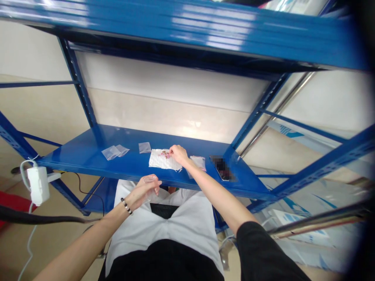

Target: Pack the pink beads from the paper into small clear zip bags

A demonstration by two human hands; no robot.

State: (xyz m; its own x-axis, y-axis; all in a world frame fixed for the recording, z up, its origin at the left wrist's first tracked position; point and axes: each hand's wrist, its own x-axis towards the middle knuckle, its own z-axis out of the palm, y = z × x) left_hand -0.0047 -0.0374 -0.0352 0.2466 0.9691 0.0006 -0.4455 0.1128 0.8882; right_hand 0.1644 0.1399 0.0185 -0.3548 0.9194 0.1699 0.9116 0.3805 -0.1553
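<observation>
My right hand (179, 154) is over a white paper towel (158, 162) on the blue shelf. Its fingers are pinched together at a small pile of pink and brown bead-like pieces (166, 155); what is between the fingertips is too small to make out. In front of the shelf edge, above my lap, my left hand (146, 188) is closed on a small clear plastic bag (150, 178). Further small clear bags (109, 152) lie to the left, and a single bag (144, 147) lies beside the towel. A bag with whitish contents (198, 162) is partly behind my right forearm.
A phone (222, 168) lies on the right of the blue shelf (129, 136). An upper shelf beam (146, 23) crosses overhead, with uprights at both sides. A white power strip (38, 185) hangs at the left corner with its cables.
</observation>
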